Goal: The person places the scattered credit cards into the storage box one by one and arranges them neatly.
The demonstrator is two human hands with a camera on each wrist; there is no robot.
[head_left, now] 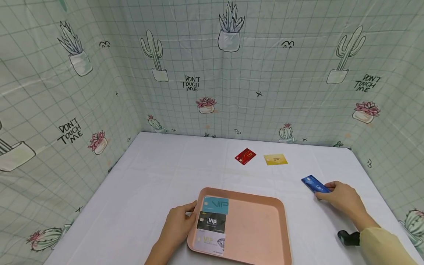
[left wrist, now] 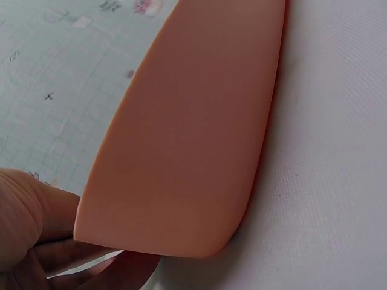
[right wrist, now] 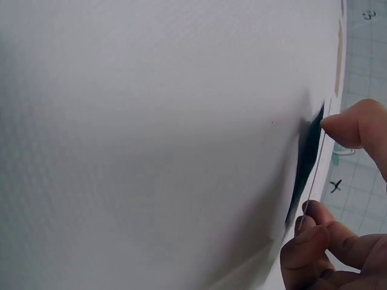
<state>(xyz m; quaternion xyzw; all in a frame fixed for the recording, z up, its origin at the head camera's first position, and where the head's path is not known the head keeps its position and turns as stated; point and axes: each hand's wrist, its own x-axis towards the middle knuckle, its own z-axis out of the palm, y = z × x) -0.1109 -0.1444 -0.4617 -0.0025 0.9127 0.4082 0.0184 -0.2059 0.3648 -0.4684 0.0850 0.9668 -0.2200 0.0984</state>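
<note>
My right hand [head_left: 344, 200] pinches a blue VIP card [head_left: 313, 183] between thumb and fingers, low over the right side of the table. In the right wrist view the blue card [right wrist: 309, 154] shows nearly edge-on, with fingertips at opposite edges. My left hand [head_left: 177, 222] grips the left edge of a pink tray [head_left: 255, 228]; the left wrist view shows fingers bent round the corner of the tray [left wrist: 187, 139]. Inside the tray, along its left side, a teal VIP card [head_left: 215, 205], a black Vip card [head_left: 211, 222] and a white VIP card [head_left: 209, 241] lie in a column.
Toward the back of the white table [head_left: 159, 169] lie a red VIP card [head_left: 245, 156] and, to its right, a yellow card [head_left: 275, 159]. Cloth printed with cacti [head_left: 222, 73] hangs behind and beside the table. A dark wrist device [head_left: 348, 238] sits by my right sleeve.
</note>
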